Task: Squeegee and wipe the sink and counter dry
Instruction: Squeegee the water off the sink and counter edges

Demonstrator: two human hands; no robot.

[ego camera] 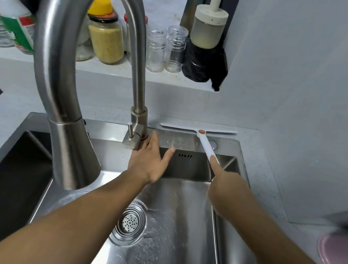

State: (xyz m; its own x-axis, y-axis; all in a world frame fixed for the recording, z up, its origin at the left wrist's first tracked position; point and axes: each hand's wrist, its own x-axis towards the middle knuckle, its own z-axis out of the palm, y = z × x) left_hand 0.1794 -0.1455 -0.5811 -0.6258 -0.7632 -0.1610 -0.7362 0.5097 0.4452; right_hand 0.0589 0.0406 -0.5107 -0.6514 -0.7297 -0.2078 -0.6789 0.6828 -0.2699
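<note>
- The sink (186, 167) is brushed stainless steel, rectangular with sharp corners. Its floor is streaked with water smears and droplets.
- A round perforated drain strainer (130, 222) sits in the basin floor, ringed by a polished flange.
- The faucet (55, 56) is a tall gooseneck of satin metal. It flares into a cone-shaped spray head over the basin's left side, and a small lever stands at its blocky base.
- The squeegee (204, 144) is smooth white plastic with a slim handle and a copper-coloured dot where the handle meets the long, thin grey blade.
- Its blade lies across the narrow strip of matte grey counter (266, 183) between the sink's back ledge and the wall, right of the faucet base. The handle slants back over the ledge.
- The right hand (227, 186) grips the handle's lower end, with the index finger (216, 162) laid straight along it. The other fingers are hidden behind the back of the hand.
- The left hand (149, 161) is flat and spread, palm down and holding nothing. Its fingers are straight, the tips reaching the ledge just beside the faucet base, and the thumb is angled out to the right.
- Both forearms are bare and stretch forward over the basin.
- On the ledge above stand a yellow-capped jar (105, 38) of pale granules, two ribbed clear jars (155, 49), a frosted jar (208, 28) with a cream lid and a crumpled black bag (203, 64).
- A pink plate (337, 258) shows, blurred, at the right edge.
</note>
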